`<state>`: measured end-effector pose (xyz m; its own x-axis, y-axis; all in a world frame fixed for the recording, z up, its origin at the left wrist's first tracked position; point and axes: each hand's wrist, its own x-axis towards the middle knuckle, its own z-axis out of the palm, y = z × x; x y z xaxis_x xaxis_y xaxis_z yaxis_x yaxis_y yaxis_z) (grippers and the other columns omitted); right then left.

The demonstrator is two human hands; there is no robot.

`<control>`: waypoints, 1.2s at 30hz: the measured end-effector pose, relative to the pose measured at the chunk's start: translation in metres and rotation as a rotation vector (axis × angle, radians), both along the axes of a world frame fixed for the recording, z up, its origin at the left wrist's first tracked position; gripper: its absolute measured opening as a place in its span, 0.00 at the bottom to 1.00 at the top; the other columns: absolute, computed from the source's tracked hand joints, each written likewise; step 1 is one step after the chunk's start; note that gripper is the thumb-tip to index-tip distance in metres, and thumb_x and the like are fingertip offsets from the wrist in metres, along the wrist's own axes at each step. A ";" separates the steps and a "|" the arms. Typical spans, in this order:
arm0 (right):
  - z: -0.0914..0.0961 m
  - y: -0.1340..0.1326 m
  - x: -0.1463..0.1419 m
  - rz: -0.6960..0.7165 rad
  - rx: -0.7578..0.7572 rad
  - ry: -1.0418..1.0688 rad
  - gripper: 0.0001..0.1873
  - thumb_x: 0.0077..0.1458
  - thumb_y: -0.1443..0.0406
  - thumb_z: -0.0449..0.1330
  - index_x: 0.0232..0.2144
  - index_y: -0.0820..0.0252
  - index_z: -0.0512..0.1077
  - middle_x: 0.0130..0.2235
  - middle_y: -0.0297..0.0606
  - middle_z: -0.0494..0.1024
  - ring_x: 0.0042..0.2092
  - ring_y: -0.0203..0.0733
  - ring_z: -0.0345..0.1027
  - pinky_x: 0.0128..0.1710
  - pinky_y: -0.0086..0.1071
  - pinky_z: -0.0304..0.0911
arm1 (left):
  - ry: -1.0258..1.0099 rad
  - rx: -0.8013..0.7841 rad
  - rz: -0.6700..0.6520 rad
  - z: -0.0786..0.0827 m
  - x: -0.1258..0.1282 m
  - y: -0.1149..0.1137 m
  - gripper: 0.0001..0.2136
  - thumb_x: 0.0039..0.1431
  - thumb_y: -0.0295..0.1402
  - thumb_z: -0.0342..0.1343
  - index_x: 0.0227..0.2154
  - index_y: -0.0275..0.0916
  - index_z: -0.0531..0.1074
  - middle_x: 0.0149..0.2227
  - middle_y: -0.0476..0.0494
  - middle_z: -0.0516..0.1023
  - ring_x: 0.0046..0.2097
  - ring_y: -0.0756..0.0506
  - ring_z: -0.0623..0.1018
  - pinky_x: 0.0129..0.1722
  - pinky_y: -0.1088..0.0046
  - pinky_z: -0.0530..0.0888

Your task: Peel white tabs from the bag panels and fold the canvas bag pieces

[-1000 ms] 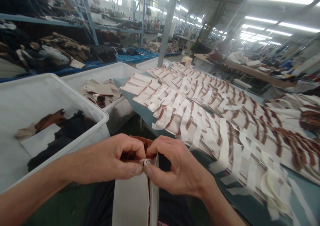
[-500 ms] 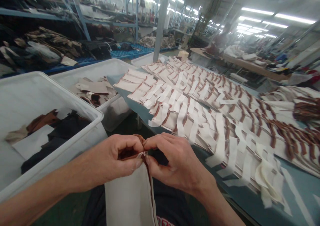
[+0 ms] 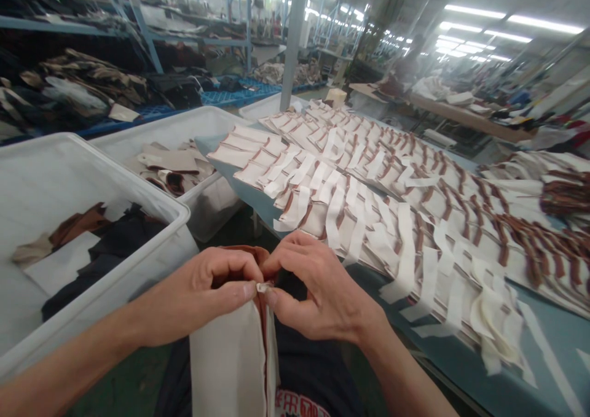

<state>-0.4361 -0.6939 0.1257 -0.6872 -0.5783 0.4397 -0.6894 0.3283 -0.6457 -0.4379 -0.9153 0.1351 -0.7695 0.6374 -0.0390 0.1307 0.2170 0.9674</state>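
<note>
A cream fabric piece [image 3: 225,362] with a brown inner side hangs between my hands, over my lap. At its top edge my left hand [image 3: 209,288] pinches the material between thumb and fingers. Close beside it, my right hand [image 3: 313,288] pinches the same edge, the thumbtips almost touching. A small whitish folded bit of the edge shows between the thumbs. A seam with a brown strip runs down the piece below my right thumb. The brown lining shows behind my fingers; the far side of the piece is hidden.
To the right, a blue-green table [image 3: 378,306] bears rows of cream pieces with brown edges and white strips [image 3: 405,251]. A white bin [image 3: 175,233] with dark and brown scraps stands at left, another bin [image 3: 203,119] behind it. A grey post [image 3: 294,42] rises beyond.
My thumbs have come slightly apart at the edge, and my right hand has shifted a little left and up. More brown lining and the seam opening now show.
</note>
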 end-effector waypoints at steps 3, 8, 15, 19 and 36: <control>-0.002 0.001 -0.002 0.051 -0.064 -0.026 0.02 0.55 0.68 0.58 0.31 0.57 0.70 0.32 0.34 0.79 0.40 0.43 0.71 0.50 0.40 0.63 | 0.076 -0.093 0.002 -0.001 0.002 -0.003 0.11 0.65 0.35 0.55 0.29 0.38 0.76 0.30 0.52 0.75 0.32 0.50 0.72 0.31 0.79 0.67; -0.010 0.000 -0.002 0.079 -0.097 -0.031 0.03 0.54 0.69 0.58 0.29 0.56 0.68 0.29 0.31 0.74 0.34 0.39 0.66 0.44 0.37 0.62 | 0.130 -0.199 0.006 -0.002 0.006 -0.004 0.13 0.67 0.37 0.53 0.28 0.38 0.76 0.25 0.52 0.73 0.27 0.50 0.70 0.26 0.78 0.66; -0.017 -0.006 0.003 0.050 -0.077 -0.071 0.04 0.53 0.71 0.57 0.29 0.58 0.70 0.29 0.31 0.76 0.31 0.37 0.66 0.38 0.32 0.59 | 0.391 -0.290 0.091 -0.010 0.007 -0.001 0.09 0.60 0.30 0.50 0.25 0.39 0.71 0.22 0.55 0.70 0.24 0.52 0.68 0.23 0.77 0.62; -0.019 -0.011 0.006 -0.011 -0.062 -0.094 0.03 0.54 0.69 0.57 0.28 0.59 0.70 0.26 0.31 0.73 0.29 0.36 0.64 0.33 0.31 0.57 | 0.782 -0.374 0.201 -0.015 0.008 -0.003 0.07 0.56 0.28 0.51 0.23 0.39 0.68 0.21 0.54 0.67 0.25 0.50 0.65 0.27 0.72 0.58; -0.015 -0.011 0.006 -0.004 -0.088 -0.268 0.04 0.51 0.71 0.57 0.27 0.59 0.71 0.26 0.27 0.71 0.27 0.32 0.62 0.30 0.26 0.55 | 0.030 -0.392 -0.198 0.013 -0.009 -0.022 0.15 0.71 0.45 0.53 0.35 0.41 0.77 0.34 0.50 0.77 0.36 0.47 0.74 0.35 0.77 0.68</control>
<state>-0.4299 -0.7051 0.1105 -0.7877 -0.5433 0.2903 -0.4890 0.2648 -0.8311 -0.4466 -0.9371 0.1480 -0.6386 0.7140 -0.2869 0.2333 0.5349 0.8120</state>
